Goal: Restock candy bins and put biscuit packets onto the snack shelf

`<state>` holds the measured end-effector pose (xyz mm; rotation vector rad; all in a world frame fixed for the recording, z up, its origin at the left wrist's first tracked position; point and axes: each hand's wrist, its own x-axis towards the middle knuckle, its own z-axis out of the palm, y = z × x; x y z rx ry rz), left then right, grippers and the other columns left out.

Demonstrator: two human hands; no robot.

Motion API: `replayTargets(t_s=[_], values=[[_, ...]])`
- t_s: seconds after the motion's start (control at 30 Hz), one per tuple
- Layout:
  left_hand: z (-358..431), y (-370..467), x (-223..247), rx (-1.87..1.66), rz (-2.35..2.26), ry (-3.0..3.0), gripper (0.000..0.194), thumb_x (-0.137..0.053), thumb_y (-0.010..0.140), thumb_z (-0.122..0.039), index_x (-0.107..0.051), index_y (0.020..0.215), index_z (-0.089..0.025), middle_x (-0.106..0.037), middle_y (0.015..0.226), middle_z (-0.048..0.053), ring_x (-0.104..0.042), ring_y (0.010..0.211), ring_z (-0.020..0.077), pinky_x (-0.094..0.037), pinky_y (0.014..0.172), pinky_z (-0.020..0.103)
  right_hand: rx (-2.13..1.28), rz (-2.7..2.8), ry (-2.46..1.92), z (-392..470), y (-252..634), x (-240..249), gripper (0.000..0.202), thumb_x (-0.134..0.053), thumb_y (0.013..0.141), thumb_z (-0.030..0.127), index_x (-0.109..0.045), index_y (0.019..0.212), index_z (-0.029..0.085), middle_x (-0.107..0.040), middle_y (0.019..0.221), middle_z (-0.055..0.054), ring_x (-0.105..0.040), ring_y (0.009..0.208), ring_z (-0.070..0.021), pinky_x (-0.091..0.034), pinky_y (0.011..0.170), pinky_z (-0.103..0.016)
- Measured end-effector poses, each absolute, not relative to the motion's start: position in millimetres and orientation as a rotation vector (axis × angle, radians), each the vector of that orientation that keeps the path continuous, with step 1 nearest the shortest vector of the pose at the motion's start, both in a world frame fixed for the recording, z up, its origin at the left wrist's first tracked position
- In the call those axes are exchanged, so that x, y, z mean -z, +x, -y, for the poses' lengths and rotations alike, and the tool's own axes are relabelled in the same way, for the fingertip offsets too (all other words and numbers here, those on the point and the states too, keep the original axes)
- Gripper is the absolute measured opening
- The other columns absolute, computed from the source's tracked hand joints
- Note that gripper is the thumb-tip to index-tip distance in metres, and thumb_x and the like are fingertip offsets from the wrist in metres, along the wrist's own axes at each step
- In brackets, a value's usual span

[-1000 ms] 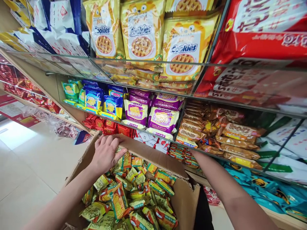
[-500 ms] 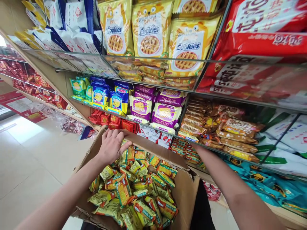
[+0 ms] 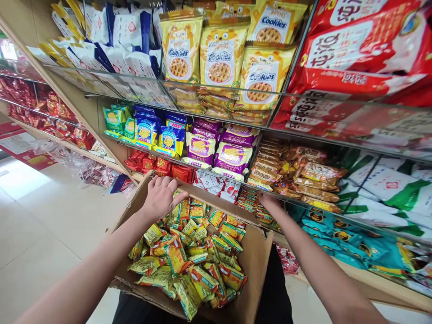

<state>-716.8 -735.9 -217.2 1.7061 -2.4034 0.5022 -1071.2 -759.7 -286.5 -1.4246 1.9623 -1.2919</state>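
A cardboard box [image 3: 254, 265] holding several small yellow-green and orange snack packets [image 3: 177, 254] rests over the person's dark-clothed legs. My left hand [image 3: 162, 195] lies over the box's far left edge, fingers wrapped over the cardboard and thumb pointing right. My right hand [image 3: 268, 201] reaches into the lower shelf beneath the glass, beside stacked packets [image 3: 248, 199] with similar green and orange wrapping. Its fingers are hidden by the shelf and the packets, so what it holds cannot be seen.
Above are cookie bags [image 3: 219, 56], red bags [image 3: 351, 49] and purple biscuit packs [image 3: 232, 155]. Brown packets [image 3: 317, 180] sit behind the glass shelf edge over my right hand. Teal packets [image 3: 351, 238] lie at the lower right. Red packets [image 3: 146, 162] are beyond the box.
The view has shifted, and more of the right-hand shelves shows. My right hand now shows partly at the lower shelf, where before it was hidden. My left hand stays on the box edge.
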Motion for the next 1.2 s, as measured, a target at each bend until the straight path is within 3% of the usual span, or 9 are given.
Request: replayTargets(t_s=[0.1,0.17,0.33,0.47,0.57,0.67,0.8,0.97,1.2], values=[[735,-717,217,-0.497,2.394,1.72,0.053,-0.027,0.083,-0.059,-0.058,0.097,-0.018,-0.055,0.089,0.01,-0.049,0.091,0.0288,-0.029,0.09,0.043,1.187,-2.04,-1.415,740,-1079,306,0.016,-0.066,0.069,0.029,-0.064,0.08,0.017,-0.066,0.086,-0.007,-0.059,0.089,-0.0236,-0.04,0.088,-0.043],[736,-717,217,-0.521,2.402,1.728,0.051,-0.027,0.084,-0.057,-0.058,0.096,-0.018,-0.055,0.09,0.01,-0.049,0.091,0.0283,-0.029,0.09,0.043,1.17,-2.038,-1.404,717,-1086,315,0.02,-0.066,0.065,0.032,-0.065,0.079,0.018,-0.067,0.084,-0.007,-0.06,0.085,-0.0243,-0.042,0.085,-0.043],[736,-718,216,-0.567,2.406,1.727,0.048,-0.028,0.085,-0.054,-0.057,0.097,-0.018,-0.056,0.091,0.01,-0.049,0.092,0.0284,-0.029,0.091,0.043,1.452,-1.918,-1.204,637,-1080,301,0.035,-0.054,0.074,0.046,-0.063,0.09,0.017,-0.066,0.088,-0.008,-0.06,0.082,-0.0213,-0.046,0.077,-0.038],[736,-720,215,-0.607,2.402,1.737,0.048,-0.027,0.085,-0.054,-0.057,0.092,-0.017,-0.056,0.091,0.011,-0.05,0.092,0.0289,-0.03,0.089,0.042,1.643,-1.945,-1.763,577,-1032,268,0.016,-0.052,0.08,0.029,-0.061,0.09,0.021,-0.062,0.091,-0.007,-0.055,0.091,-0.0213,-0.044,0.083,-0.038],[736,-720,214,-0.587,2.403,1.722,0.049,-0.027,0.086,-0.054,-0.057,0.092,-0.016,-0.057,0.091,0.011,-0.05,0.091,0.029,-0.03,0.088,0.042,1.171,-1.7,-2.179,565,-987,262,0.023,-0.045,0.083,0.021,-0.06,0.1,0.023,-0.061,0.1,-0.008,-0.054,0.098,-0.0209,-0.044,0.087,-0.037],[733,-719,213,-0.555,2.411,1.695,0.05,-0.026,0.086,-0.054,-0.058,0.095,-0.016,-0.057,0.092,0.011,-0.05,0.092,0.0293,-0.03,0.088,0.042,0.647,-1.879,-2.121,581,-955,275,0.039,-0.037,0.082,0.012,-0.054,0.117,0.014,-0.052,0.122,-0.015,-0.047,0.115,-0.0251,-0.04,0.094,-0.039],[729,-717,214,-0.546,2.422,1.695,0.051,-0.026,0.086,-0.054,-0.058,0.096,-0.016,-0.057,0.09,0.011,-0.05,0.091,0.0292,-0.03,0.087,0.042,0.176,-2.063,-1.962,603,-937,291,0.051,-0.028,0.079,0.002,-0.049,0.125,0.009,-0.043,0.133,-0.018,-0.043,0.119,-0.0293,-0.04,0.092,-0.039],[729,-717,216,-0.574,2.415,1.703,0.05,-0.027,0.086,-0.055,-0.058,0.096,-0.017,-0.057,0.09,0.011,-0.05,0.092,0.0285,-0.029,0.088,0.041,0.065,-2.107,-1.942,601,-934,295,0.049,-0.025,0.083,0.006,-0.048,0.126,0.013,-0.044,0.131,-0.018,-0.055,0.103,-0.028,-0.044,0.083,-0.039],[730,-717,218,-0.571,2.412,1.731,0.05,-0.027,0.085,-0.054,-0.058,0.098,-0.017,-0.056,0.09,0.011,-0.049,0.092,0.029,-0.028,0.089,0.041,0.058,-2.114,-1.962,601,-935,299,0.042,-0.027,0.085,0.007,-0.054,0.115,0.014,-0.059,0.106,-0.014,-0.056,0.096,-0.027,-0.043,0.08,-0.038]])
